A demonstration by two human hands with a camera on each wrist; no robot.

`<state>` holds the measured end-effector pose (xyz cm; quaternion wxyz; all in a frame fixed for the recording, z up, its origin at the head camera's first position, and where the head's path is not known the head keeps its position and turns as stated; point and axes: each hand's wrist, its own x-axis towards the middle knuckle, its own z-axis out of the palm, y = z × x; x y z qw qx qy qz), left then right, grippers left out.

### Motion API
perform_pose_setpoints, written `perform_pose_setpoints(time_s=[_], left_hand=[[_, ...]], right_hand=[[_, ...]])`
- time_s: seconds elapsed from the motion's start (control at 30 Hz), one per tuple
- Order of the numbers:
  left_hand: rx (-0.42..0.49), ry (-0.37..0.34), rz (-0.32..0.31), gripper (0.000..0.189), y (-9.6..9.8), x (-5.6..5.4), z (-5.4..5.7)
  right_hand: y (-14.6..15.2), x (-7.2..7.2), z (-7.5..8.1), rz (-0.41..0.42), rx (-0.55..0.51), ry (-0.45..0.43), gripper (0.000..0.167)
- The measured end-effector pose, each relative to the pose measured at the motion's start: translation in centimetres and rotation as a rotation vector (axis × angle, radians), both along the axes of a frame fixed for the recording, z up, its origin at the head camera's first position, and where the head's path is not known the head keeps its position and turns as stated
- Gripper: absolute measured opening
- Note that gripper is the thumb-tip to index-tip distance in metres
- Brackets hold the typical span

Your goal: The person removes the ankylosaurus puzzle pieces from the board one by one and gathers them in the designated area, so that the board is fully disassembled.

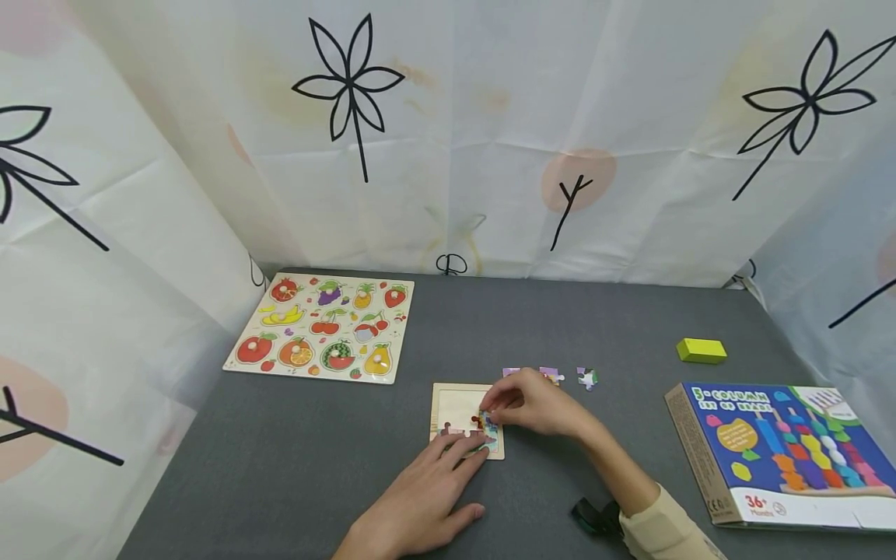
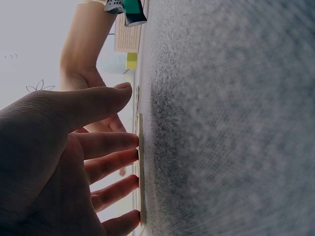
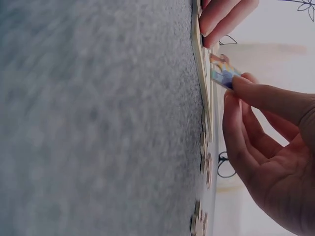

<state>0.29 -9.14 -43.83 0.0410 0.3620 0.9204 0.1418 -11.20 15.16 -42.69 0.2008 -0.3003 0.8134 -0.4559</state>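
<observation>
A small wooden jigsaw tray (image 1: 455, 394) lies on the grey table, with joined jigsaw pieces along its near side. My left hand (image 1: 423, 498) rests its outstretched fingertips on the near edge of this tray; the left wrist view shows those fingertips (image 2: 132, 141) against the thin board. Between thumb and fingers my right hand (image 1: 537, 404) pinches a colourful jigsaw piece (image 3: 223, 73). That piece is tilted, close over the right part of the tray. Beyond the right hand lie several loose jigsaw pieces (image 1: 586, 378), partly hidden by it.
A fruit peg puzzle board (image 1: 318, 325) lies at the back left. On the right is a blue boxed game (image 1: 784, 455), with a yellow block (image 1: 701, 351) behind it. A dark strap-like object (image 1: 595, 517) is by the right forearm. Patterned white cloth (image 1: 490, 155) hangs around the table.
</observation>
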Motion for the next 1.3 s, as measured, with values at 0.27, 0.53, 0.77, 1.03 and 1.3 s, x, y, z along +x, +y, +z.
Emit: perform_pose_setpoints(time_s=[0.27,0.53,0.77,1.03,1.3], left_hand=[[0.002,-0.010,-0.002,0.062,0.0,-0.1,-0.1],[-0.009,-0.048,0.007,0.063,0.1,-0.1,0.1],[-0.027,-0.057,0.012,0.064,0.1,0.0,0.3],[-0.023,-0.035,0.011,0.063,0.1,0.1,0.3],[-0.031,-0.062,0.007,0.064,0.1,0.0,0.5]], right_hand=[[2.4,0.4,0.4,-0.025,-0.037,-0.038,0.016],[5.9,0.9,1.4,-0.060,-0.055,-0.075,0.019],[8.8,1.2,1.8,-0.084,-0.022,-0.047,0.019],[11.7,1.3,1.8,-0.133,0.039,-0.004,0.019],[13.1,1.2,1.3,-0.142,0.141,-0.010,0.019]])
